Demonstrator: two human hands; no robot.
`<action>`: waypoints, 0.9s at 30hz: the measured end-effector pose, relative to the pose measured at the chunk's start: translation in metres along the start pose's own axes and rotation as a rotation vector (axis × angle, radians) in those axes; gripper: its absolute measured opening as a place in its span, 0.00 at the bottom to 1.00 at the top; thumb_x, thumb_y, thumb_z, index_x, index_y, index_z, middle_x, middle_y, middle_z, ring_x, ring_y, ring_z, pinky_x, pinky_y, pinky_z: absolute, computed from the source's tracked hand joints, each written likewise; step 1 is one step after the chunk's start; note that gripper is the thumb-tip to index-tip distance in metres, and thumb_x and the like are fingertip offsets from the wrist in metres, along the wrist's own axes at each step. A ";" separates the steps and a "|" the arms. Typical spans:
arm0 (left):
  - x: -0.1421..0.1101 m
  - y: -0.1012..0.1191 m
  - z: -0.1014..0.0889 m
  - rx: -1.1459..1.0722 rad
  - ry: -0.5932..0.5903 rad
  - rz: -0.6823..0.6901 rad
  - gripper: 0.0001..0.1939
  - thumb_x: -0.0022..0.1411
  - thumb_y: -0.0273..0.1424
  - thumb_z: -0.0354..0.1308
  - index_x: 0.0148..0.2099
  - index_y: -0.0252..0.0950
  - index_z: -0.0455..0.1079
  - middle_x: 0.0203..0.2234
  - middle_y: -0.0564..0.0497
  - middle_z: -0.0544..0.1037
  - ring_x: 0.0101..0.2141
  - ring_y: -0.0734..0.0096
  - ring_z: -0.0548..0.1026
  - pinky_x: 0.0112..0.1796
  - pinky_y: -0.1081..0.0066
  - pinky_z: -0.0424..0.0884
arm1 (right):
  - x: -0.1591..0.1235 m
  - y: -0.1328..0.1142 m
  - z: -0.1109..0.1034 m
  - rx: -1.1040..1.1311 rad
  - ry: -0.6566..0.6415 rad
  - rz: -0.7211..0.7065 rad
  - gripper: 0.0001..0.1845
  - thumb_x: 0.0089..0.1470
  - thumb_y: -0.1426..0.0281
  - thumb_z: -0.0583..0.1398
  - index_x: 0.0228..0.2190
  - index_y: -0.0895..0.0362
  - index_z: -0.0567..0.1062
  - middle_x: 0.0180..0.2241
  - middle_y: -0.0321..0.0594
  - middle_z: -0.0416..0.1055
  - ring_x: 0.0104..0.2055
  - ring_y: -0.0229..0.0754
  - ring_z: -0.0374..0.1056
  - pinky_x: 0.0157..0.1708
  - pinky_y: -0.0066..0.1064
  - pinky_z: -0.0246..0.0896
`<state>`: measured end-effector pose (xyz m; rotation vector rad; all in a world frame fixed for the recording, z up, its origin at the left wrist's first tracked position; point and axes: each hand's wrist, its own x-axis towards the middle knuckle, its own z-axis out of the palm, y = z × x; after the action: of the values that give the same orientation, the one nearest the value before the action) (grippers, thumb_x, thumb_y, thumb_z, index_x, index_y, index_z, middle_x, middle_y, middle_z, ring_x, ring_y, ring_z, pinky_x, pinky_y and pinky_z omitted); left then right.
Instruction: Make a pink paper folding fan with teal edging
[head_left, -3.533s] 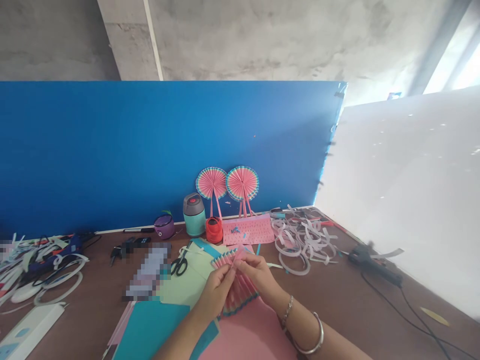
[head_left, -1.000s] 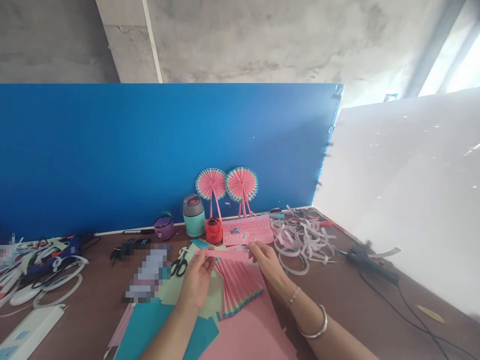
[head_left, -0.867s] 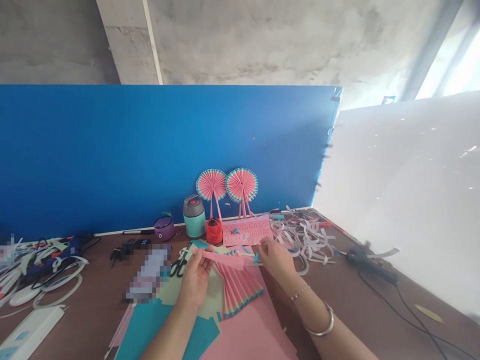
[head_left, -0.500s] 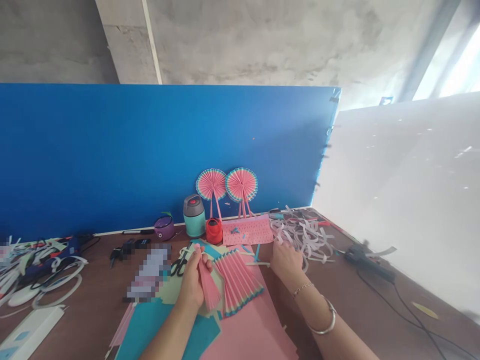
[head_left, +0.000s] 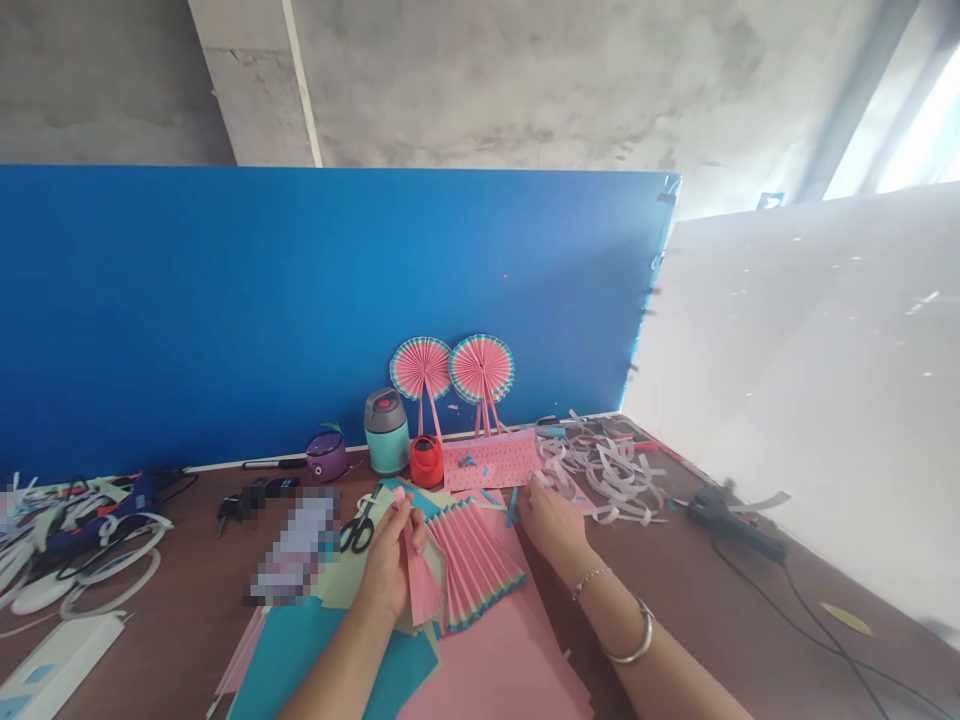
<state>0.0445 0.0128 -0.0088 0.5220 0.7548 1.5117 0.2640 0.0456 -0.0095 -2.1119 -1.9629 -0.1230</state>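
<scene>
In the head view, my left hand [head_left: 388,560] is closed on a pink paper strip [head_left: 421,585], pinched at its upper end and hanging down. Beside it, a pleated pink paper fan piece [head_left: 480,565] with blue and yellow edges lies partly spread on pink paper sheets [head_left: 499,670]. My right hand [head_left: 555,525] is to the right of the pleated piece, at the near left edge of a tangle of white strips [head_left: 619,475]. Its fingers are bent together, and what they hold, if anything, is hidden. Small blue strips [head_left: 512,505] lie just left of its fingertips.
Two round pink fans [head_left: 481,368] lean against the blue partition [head_left: 225,320]. Before them stand a teal flask [head_left: 387,443], a red object [head_left: 427,461] and a pink patterned box [head_left: 491,462]. Black scissors [head_left: 358,530] lie left, a power strip [head_left: 64,670] farther left, and a black tool [head_left: 735,525] right.
Both hands first worked together over the pleated piece, then parted. My left hand turned the pink strip downward. My right hand went right to the white strips, then came back slightly left.
</scene>
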 end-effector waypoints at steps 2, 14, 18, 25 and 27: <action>0.001 0.000 -0.001 0.003 -0.016 0.001 0.22 0.43 0.39 0.70 0.36 0.35 0.66 0.20 0.59 0.69 0.14 0.86 0.58 0.16 0.80 0.55 | 0.000 0.003 0.000 -0.040 0.087 0.002 0.12 0.56 0.75 0.51 0.40 0.61 0.71 0.40 0.53 0.72 0.45 0.52 0.67 0.37 0.35 0.55; -0.002 0.001 0.001 0.003 -0.054 -0.025 0.20 0.45 0.38 0.69 0.35 0.35 0.64 0.18 0.62 0.64 0.13 0.88 0.55 0.16 0.81 0.51 | 0.012 0.013 0.009 0.187 0.131 0.048 0.14 0.59 0.74 0.47 0.43 0.60 0.68 0.32 0.49 0.75 0.42 0.49 0.69 0.45 0.40 0.49; -0.003 0.000 0.001 -0.004 -0.080 -0.045 0.20 0.46 0.38 0.68 0.36 0.36 0.64 0.17 0.63 0.59 0.13 0.88 0.54 0.15 0.82 0.50 | 0.013 0.011 0.013 0.459 0.308 -0.148 0.14 0.60 0.69 0.45 0.39 0.57 0.68 0.35 0.44 0.74 0.41 0.45 0.67 0.47 0.36 0.50; -0.002 -0.001 -0.001 -0.023 -0.119 -0.067 0.17 0.50 0.38 0.67 0.36 0.36 0.64 0.17 0.63 0.59 0.13 0.88 0.54 0.16 0.81 0.51 | 0.011 0.010 0.015 0.530 0.321 -0.206 0.12 0.58 0.69 0.49 0.37 0.56 0.71 0.35 0.42 0.75 0.39 0.44 0.67 0.52 0.38 0.46; -0.002 -0.001 -0.002 -0.023 -0.124 -0.070 0.17 0.51 0.38 0.67 0.36 0.36 0.64 0.17 0.63 0.59 0.13 0.88 0.55 0.16 0.81 0.51 | 0.013 0.012 0.017 0.544 0.328 -0.193 0.13 0.58 0.69 0.49 0.38 0.56 0.72 0.36 0.41 0.75 0.39 0.43 0.67 0.54 0.39 0.44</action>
<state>0.0439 0.0107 -0.0106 0.5610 0.6527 1.4084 0.2756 0.0616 -0.0241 -1.4578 -1.7491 0.0285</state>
